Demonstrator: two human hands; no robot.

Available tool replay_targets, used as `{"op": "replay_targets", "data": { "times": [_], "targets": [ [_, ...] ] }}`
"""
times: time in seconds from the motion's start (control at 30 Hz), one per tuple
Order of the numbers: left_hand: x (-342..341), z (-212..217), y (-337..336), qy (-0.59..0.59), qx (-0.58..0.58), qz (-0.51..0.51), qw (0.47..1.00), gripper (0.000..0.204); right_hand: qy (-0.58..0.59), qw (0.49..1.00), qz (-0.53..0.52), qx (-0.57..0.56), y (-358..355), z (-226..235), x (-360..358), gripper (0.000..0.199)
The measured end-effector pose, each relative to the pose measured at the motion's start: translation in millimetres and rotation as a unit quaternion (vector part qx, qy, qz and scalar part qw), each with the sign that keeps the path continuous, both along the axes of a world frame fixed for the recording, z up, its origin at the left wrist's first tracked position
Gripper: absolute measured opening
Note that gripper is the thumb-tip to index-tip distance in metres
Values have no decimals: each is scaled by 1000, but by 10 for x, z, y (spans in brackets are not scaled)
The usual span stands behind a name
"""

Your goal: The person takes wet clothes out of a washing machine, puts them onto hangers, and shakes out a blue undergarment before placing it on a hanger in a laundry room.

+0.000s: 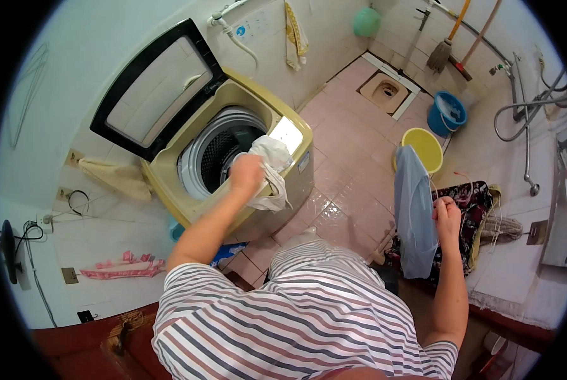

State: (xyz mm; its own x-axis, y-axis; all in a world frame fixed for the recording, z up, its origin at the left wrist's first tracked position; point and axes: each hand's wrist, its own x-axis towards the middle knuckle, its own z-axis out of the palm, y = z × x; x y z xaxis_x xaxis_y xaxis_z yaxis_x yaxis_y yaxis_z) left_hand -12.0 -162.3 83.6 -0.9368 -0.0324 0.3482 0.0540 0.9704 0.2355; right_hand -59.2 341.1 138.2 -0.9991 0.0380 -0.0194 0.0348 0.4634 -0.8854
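From where I stand, the beige top-loading washing machine [297, 183] has its black-framed lid [150, 92] up, showing the gray metal drum [192, 170], its perforated wall dark and its contents hard to tell. The left hand [248, 174] is closed on a bunched white cloth [273, 153], which sits at the opening's near edge and droops over the machine's front. The right hand [447, 220] has its fingers pinched together at the edge of a hanging pale blue cloth [415, 212]; I cannot tell exactly what they pinch. Beyond stand a yellow bucket [425, 151] and a blue bucket [440, 126] with something pale inside. A blue-and-white wall sticker [251, 29] and the machine's small side label [304, 163] carry print too small to make out.
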Motion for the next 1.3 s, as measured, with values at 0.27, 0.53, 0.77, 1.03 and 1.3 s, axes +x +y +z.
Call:
{"op": "replay_targets", "data": {
  "times": [0.27,0.53,0.77,1.03,1.3],
  "targets": [
    [24,-583,-1100,-266,278,289,877,37,-19,995,87,51,-458,-191,-67,18],
    [305,879,-639,-82,738,95,663,18,-24,989,141,37,-790,-131,-62,19],
    [861,1134,-453,-296,750,116,580,19,-12,957,255,138,-1089,-56,-64,18],
    [644,2100,-115,-263,606,62,748,21,17,939,293,181,-1059,17,-22,18],
    [490,2234,131,-266,590,15,762,21,70,927,304,209,-981,207,188,14]
  ]
}}
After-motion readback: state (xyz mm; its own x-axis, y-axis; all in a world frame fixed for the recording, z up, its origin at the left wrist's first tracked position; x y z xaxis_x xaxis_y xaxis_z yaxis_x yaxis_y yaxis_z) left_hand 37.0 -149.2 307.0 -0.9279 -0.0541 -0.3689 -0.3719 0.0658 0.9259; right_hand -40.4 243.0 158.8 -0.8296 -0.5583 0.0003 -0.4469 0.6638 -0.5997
